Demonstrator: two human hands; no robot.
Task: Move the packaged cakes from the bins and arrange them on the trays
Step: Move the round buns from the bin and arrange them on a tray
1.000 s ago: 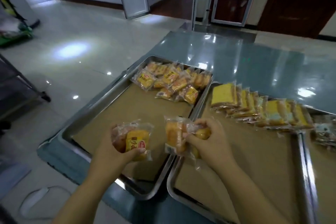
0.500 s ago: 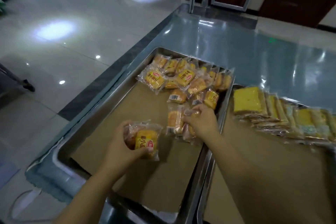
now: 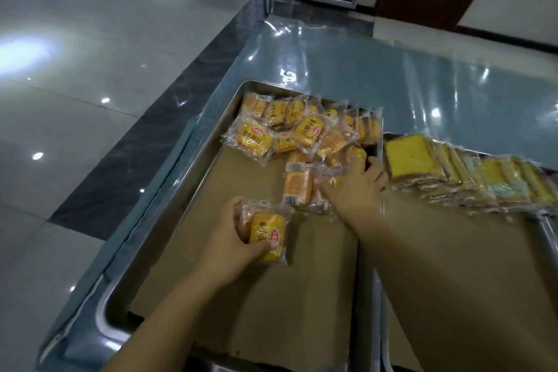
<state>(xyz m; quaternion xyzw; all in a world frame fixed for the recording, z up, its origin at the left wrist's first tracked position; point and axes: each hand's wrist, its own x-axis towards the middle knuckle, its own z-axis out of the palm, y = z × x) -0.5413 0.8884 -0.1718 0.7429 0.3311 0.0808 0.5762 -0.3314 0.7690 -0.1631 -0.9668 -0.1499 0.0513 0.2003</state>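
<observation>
Over the left tray (image 3: pixel 175 205), our left hand (image 3: pixel 226 235) grips a packaged cake (image 3: pixel 268 232) above the brown liner (image 3: pixel 271 296); our right hand (image 3: pixel 353 190), fingers extended, presses on wrapped cakes (image 3: pixel 297 187) just beside the far-end pile (image 3: pixel 302 130).

The left grip (image 3: pixel 229 238) curls its fingers and thumb round a clear-wrapped yellow cake packet (image 3: pixel 268 232). The right grip (image 3: pixel 356 187) reaches farther forward on a bare arm, palm down, fingers spread flat.
</observation>
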